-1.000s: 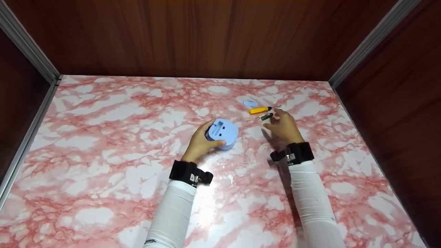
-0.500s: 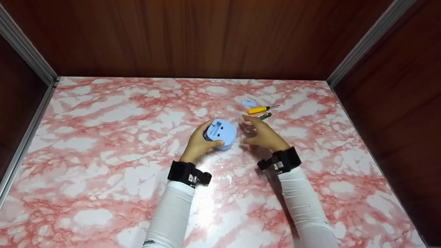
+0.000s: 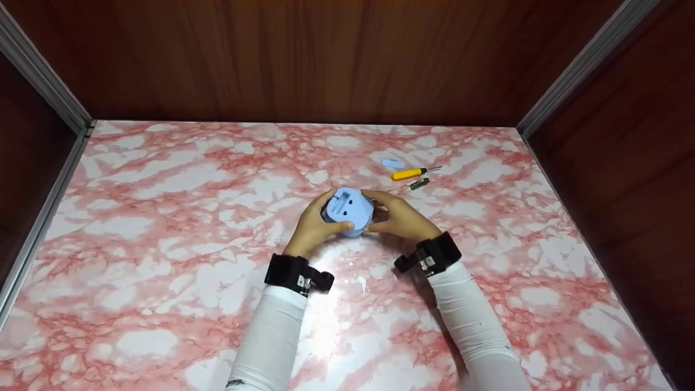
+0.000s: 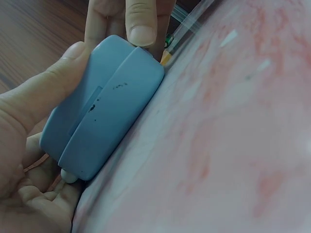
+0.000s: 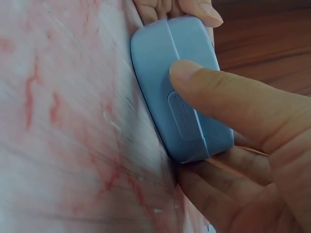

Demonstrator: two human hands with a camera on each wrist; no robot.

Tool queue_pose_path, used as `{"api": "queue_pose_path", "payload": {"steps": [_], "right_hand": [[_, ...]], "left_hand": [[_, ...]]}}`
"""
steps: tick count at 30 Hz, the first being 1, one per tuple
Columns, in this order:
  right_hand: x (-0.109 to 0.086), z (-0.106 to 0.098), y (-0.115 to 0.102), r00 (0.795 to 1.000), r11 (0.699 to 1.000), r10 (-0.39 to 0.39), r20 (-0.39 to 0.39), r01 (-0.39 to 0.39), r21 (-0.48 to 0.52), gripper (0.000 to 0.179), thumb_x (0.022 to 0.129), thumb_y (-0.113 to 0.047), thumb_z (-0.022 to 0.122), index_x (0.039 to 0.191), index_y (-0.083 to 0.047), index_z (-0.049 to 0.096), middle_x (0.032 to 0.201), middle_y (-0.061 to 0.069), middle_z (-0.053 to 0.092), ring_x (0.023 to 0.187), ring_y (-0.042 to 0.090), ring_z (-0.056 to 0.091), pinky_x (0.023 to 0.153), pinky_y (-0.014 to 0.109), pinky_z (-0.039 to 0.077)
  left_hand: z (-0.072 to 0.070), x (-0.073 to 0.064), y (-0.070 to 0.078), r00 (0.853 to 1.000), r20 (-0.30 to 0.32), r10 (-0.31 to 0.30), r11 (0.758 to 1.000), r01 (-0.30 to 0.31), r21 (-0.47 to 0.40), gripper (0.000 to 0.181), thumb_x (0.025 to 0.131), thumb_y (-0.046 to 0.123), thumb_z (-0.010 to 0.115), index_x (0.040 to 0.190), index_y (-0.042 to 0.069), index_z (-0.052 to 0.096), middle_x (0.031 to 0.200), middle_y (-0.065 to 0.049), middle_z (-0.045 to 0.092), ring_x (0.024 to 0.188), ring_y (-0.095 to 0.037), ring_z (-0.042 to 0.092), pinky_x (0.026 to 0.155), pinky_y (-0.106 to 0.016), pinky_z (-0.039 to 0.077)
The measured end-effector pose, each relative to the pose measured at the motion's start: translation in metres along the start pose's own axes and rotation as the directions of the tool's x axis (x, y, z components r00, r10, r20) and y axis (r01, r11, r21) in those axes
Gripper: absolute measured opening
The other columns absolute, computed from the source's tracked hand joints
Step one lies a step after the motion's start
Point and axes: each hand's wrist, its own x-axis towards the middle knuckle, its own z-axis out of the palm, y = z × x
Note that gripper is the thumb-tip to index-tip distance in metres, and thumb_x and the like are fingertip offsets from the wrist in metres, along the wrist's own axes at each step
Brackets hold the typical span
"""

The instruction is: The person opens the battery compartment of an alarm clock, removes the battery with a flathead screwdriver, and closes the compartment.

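Note:
A light blue alarm clock (image 3: 357, 213) with a snooze button on its edge lies back side up between my hands, low over the table. My left hand (image 3: 314, 225) grips its left side, the thumb lying over the back. On the other side, my right hand (image 3: 404, 217) holds the clock with its thumb at the near edge and its fingers at the far edge. In the right wrist view, that thumb presses on the clock's side (image 5: 155, 63) beside the snooze button. Small dark marks show on the blue casing (image 4: 116, 107) in the left wrist view.
Beyond the right hand lie a green battery (image 3: 419, 184), a yellow-handled screwdriver (image 3: 408, 174) and a small light blue cover (image 3: 392, 163). The pink and white marbled table (image 3: 163, 244) meets dark wood panels (image 3: 304, 60) at the back and sides.
My right hand has moved left from beside the battery to the clock and taken hold of its right side. The left hand has kept its grip in nearly the same place.

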Motion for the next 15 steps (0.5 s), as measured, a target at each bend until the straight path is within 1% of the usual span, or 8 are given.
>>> {"api": "queue_pose_path", "payload": {"steps": [3,8,12,14,15], "right_hand": [[0.0,0.001,-0.001,1.0,1.0,-0.007,-0.022,0.006,-0.006,0.08,0.077,-0.013,0.082,0.144,-0.001,0.041,0.144,0.013,0.045,0.123,0.026,0.052,0.102,0.031,0.044],[-0.001,0.005,-0.003,0.998,1.0,0.006,-0.064,-0.007,-0.017,0.077,0.076,-0.013,0.083,0.141,0.001,0.044,0.14,0.014,0.049,0.118,0.026,0.055,0.1,0.033,0.046],[-0.003,0.009,-0.009,0.994,0.999,0.04,-0.1,-0.04,-0.006,0.077,0.075,-0.01,0.084,0.14,0.003,0.045,0.139,0.017,0.049,0.117,0.028,0.055,0.1,0.033,0.046],[-0.004,0.012,-0.012,0.991,0.998,0.064,-0.118,-0.065,-0.002,0.077,0.074,-0.009,0.084,0.139,0.004,0.045,0.138,0.018,0.049,0.117,0.028,0.056,0.099,0.032,0.047],[-0.004,0.013,-0.014,0.989,0.997,0.077,-0.127,-0.077,0.001,0.077,0.074,-0.009,0.084,0.139,0.004,0.045,0.137,0.019,0.049,0.116,0.029,0.056,0.098,0.032,0.048]], "left_hand": [[-0.001,0.0,0.0,1.0,0.007,0.001,1.0,-0.001,-0.027,0.095,0.068,0.029,0.089,0.149,0.02,0.04,0.148,-0.007,0.039,0.132,-0.026,0.039,0.109,-0.042,0.033],[-0.003,0.0,0.0,1.0,0.009,0.003,0.999,-0.002,-0.035,0.094,0.069,0.028,0.089,0.148,0.02,0.04,0.148,-0.005,0.04,0.133,-0.025,0.038,0.11,-0.04,0.032],[-0.003,0.001,-0.001,1.0,0.0,0.009,0.999,-0.009,-0.038,0.092,0.07,0.023,0.088,0.148,0.018,0.04,0.147,-0.003,0.043,0.133,-0.021,0.039,0.112,-0.035,0.03],[-0.004,0.002,-0.002,1.0,-0.002,0.017,0.998,-0.017,-0.063,0.091,0.07,0.018,0.088,0.148,0.015,0.04,0.147,-0.001,0.044,0.133,-0.018,0.039,0.112,-0.03,0.029],[-0.004,0.002,-0.002,1.0,0.0,0.019,0.996,-0.019,-0.09,0.091,0.071,0.016,0.087,0.148,0.014,0.039,0.147,0.0,0.044,0.134,-0.017,0.039,0.112,-0.028,0.029]]}}
